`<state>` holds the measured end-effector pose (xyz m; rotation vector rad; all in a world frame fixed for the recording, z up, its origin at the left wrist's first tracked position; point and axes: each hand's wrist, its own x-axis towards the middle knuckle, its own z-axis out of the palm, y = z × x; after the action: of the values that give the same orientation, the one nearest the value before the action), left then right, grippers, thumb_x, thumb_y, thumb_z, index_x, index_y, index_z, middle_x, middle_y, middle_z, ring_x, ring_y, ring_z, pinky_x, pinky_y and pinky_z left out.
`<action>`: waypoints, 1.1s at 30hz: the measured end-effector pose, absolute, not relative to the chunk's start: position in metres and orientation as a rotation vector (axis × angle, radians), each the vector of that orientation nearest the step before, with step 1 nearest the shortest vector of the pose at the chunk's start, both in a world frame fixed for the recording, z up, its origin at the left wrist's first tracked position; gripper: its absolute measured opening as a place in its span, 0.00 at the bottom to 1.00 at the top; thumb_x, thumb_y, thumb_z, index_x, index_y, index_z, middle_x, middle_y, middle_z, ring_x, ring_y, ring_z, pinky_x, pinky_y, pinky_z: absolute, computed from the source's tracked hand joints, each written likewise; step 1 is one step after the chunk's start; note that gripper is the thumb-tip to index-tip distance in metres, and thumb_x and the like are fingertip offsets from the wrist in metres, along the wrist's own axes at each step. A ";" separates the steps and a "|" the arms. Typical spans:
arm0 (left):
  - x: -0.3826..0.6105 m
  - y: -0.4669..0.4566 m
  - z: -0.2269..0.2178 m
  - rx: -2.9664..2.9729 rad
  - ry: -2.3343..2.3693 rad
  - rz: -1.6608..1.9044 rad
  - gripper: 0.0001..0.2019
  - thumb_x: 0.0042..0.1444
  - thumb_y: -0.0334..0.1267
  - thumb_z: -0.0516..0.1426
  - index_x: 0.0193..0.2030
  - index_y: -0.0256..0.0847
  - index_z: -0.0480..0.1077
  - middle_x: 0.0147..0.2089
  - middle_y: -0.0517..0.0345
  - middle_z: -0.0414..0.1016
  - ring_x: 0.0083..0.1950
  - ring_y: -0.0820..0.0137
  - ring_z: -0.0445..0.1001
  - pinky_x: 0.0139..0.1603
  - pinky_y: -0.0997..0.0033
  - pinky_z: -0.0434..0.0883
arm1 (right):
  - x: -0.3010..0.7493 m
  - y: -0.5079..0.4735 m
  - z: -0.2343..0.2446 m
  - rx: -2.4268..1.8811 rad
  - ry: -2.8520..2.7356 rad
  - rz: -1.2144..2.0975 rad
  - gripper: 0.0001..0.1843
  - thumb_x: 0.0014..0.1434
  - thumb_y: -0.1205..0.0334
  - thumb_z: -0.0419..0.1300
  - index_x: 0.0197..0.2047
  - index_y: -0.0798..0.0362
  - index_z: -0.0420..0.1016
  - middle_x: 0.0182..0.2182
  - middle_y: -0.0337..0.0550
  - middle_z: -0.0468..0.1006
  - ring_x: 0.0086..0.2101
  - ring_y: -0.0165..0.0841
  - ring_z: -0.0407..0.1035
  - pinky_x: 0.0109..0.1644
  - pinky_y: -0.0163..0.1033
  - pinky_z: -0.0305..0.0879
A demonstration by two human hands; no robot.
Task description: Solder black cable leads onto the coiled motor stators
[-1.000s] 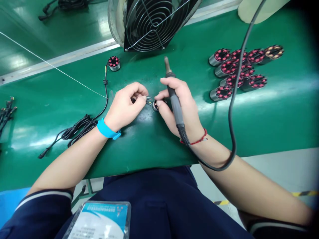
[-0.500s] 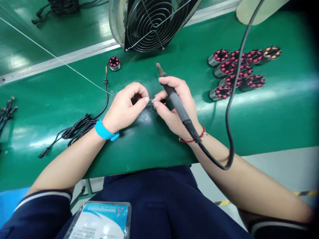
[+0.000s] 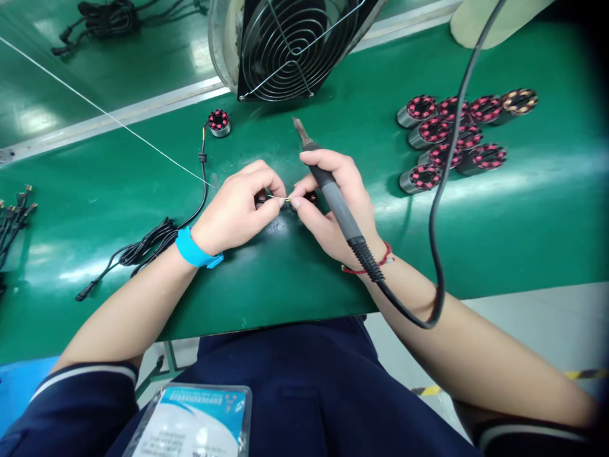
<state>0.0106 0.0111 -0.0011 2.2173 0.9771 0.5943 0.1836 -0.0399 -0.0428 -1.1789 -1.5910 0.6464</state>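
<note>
A soldering iron [image 3: 337, 198] lies across my right hand [image 3: 340, 203], its tip pointing up and away over the table. Thumb and index finger of that hand pinch together at the end of a short yellowish wire [image 3: 288, 199]. My left hand [image 3: 242, 200] is closed, its thumb and forefinger pinched around a thin wire facing my right fingertips. Partly hidden behind the right fingers sits a wound motor stator [image 3: 311, 198]. A thin pale strand [image 3: 143, 138] runs from the upper left to the back of my left hand; its far course is hidden.
A fan with a wire guard [image 3: 295, 52] stands at the back. Several stators [image 3: 423, 178] are grouped at the right. Another stator [image 3: 219, 122] joins a coiled black cable [image 3: 152, 241] at left. The iron's cord [image 3: 435, 254] loops over my right forearm. Cable ends [image 3: 16, 216] lie far left.
My fingertips have shifted slightly down, and the yellowish wire between them shows more clearly. The iron's tip has swung a little left. The stators on the table stay put.
</note>
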 end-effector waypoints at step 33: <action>0.020 -0.005 -0.017 2.081 1.277 0.607 0.07 0.51 0.24 0.53 0.27 0.39 0.64 0.30 0.61 0.67 0.32 0.74 0.66 0.38 0.67 0.71 | 0.208 -0.103 -0.030 -1.326 -1.427 0.327 0.17 0.57 0.60 0.66 0.51 0.43 0.75 0.38 0.39 0.81 0.30 0.35 0.76 0.35 0.44 0.74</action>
<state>0.0198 -0.0053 -0.0174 2.0808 1.2773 0.6071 0.2082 -0.1025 -0.0304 -1.3258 -1.4274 0.3272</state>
